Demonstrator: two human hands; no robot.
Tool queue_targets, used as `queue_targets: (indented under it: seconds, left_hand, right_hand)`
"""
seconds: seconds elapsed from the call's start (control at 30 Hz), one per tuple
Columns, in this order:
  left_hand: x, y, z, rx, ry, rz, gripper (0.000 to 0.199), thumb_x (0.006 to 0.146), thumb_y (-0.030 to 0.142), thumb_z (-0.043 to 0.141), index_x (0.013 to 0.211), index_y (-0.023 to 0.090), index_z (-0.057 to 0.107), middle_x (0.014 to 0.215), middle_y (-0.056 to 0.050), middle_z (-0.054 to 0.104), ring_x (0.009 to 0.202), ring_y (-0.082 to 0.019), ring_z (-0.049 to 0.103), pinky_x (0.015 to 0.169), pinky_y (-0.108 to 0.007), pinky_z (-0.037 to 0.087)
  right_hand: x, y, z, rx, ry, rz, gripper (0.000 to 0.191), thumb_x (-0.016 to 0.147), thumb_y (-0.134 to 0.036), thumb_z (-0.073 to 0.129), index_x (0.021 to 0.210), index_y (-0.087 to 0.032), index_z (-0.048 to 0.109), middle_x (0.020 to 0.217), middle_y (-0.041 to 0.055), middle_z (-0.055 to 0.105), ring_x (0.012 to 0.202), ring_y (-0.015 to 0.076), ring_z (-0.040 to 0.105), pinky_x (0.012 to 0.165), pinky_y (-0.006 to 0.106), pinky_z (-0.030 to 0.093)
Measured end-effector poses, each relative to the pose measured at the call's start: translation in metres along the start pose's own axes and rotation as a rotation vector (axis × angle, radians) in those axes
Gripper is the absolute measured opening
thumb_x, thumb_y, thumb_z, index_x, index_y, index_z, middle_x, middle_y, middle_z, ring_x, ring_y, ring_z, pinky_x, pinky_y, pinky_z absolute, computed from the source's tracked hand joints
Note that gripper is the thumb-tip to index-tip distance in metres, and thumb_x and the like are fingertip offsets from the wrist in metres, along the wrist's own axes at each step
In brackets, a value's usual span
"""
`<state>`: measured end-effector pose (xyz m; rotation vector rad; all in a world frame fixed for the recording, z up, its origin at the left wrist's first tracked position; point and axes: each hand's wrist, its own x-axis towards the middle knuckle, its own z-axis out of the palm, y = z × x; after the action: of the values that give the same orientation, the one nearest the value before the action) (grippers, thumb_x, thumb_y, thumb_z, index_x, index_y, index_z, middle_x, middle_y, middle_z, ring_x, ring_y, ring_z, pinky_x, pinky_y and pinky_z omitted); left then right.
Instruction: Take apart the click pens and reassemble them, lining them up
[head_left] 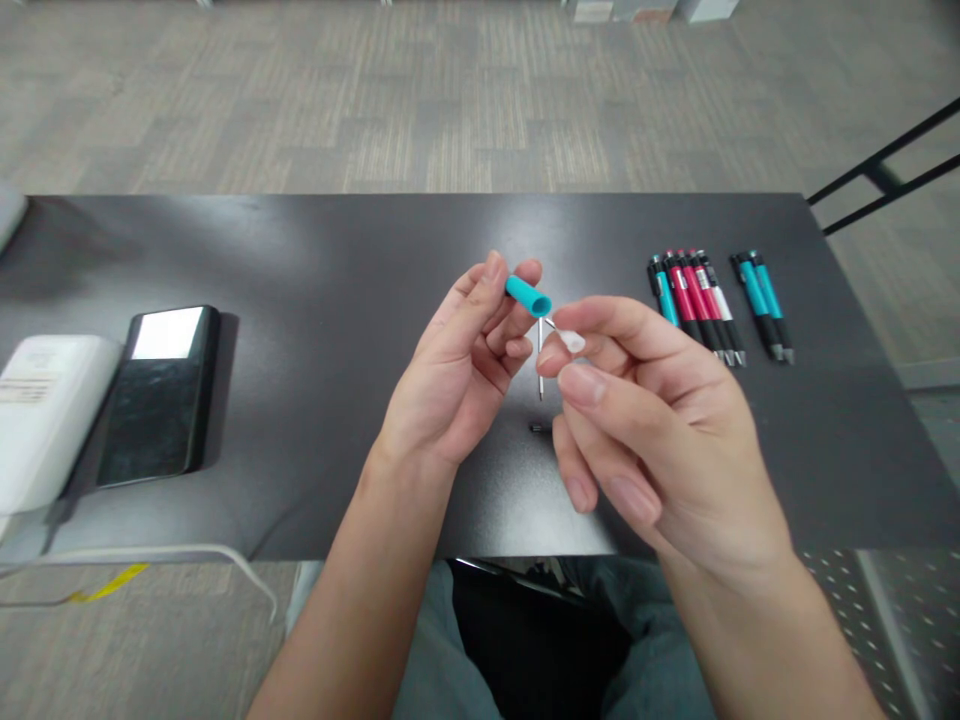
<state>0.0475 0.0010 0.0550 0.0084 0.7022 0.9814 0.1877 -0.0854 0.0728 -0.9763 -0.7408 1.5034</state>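
Note:
Between the thumb and fingers of my left hand is a turquoise pen barrel, its open end tilted toward my right hand. My right hand pinches a small whitish, translucent piece close to that opening; its exact kind is unclear. The barrel and the piece look apart. Below them, a thin metallic pen refill lies on the dark table, partly hidden by my fingers. Nearer me, a small black part lies by my right hand, partly covered.
Right of my hands lies a row of turquoise, red and white pens, with two turquoise pens farther right. At left are a black box-shaped device and a white device. A pale cable runs along the near edge.

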Motion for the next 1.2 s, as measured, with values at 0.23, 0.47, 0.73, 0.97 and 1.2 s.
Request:
queue_targets:
  seconds: [0.23, 0.47, 0.73, 0.97, 1.2]
  left_hand:
    - [-0.004, -0.004, 0.004, 0.071, 0.039, 0.044, 0.050, 0.128, 0.052, 0.087, 0.176, 0.040, 0.085, 0.119, -0.002, 0.102, 0.100, -0.026, 0.100, 0.074, -0.032, 0.072]
    - [-0.006, -0.008, 0.002, 0.110, 0.016, 0.083, 0.046, 0.127, 0.055, 0.088, 0.170, 0.040, 0.087, 0.130, -0.005, 0.101, 0.114, -0.028, 0.100, 0.067, -0.028, 0.071]
    - [-0.006, -0.009, 0.004, 0.126, -0.004, 0.046, 0.047, 0.125, 0.035, 0.090, 0.172, 0.040, 0.084, 0.123, 0.000, 0.102, 0.097, -0.021, 0.099, 0.066, -0.024, 0.070]
    - [-0.008, -0.011, 0.006, 0.181, 0.035, 0.071, 0.035, 0.122, 0.032, 0.097, 0.156, 0.034, 0.091, 0.115, 0.001, 0.102, 0.099, -0.020, 0.099, 0.065, -0.021, 0.068]
    - [-0.009, -0.012, 0.006, 0.144, -0.021, 0.111, 0.022, 0.131, 0.022, 0.082, 0.151, 0.031, 0.088, 0.099, 0.005, 0.097, 0.074, -0.009, 0.089, 0.064, -0.014, 0.064]
  right_hand:
    - [0.001, -0.001, -0.001, -0.073, 0.008, 0.024, 0.033, 0.103, -0.046, 0.107, 0.130, -0.036, 0.091, 0.126, 0.0008, 0.096, 0.043, 0.0078, 0.058, 0.046, 0.036, 0.070]
    - [0.003, -0.006, 0.004, -0.050, 0.062, -0.012, 0.023, 0.104, -0.045, 0.106, 0.117, -0.034, 0.089, 0.115, -0.0031, 0.095, 0.039, 0.0063, 0.055, 0.046, 0.032, 0.069]
    - [-0.005, -0.002, 0.001, -0.319, 0.187, -0.363, 0.028, 0.111, -0.015, 0.090, 0.120, -0.039, 0.100, 0.106, -0.0066, 0.095, 0.043, 0.0071, 0.063, 0.047, 0.027, 0.067]
    - [-0.005, 0.001, 0.001, -0.404, 0.192, -0.455, 0.030, 0.115, -0.012, 0.089, 0.120, -0.040, 0.097, 0.116, -0.0074, 0.095, 0.053, 0.0089, 0.075, 0.051, 0.025, 0.070]
    - [-0.010, -0.007, -0.010, -0.767, 0.261, -0.567, 0.012, 0.119, -0.027, 0.096, 0.119, -0.039, 0.096, 0.113, -0.0056, 0.092, 0.060, 0.0118, 0.080, 0.052, 0.028, 0.069]
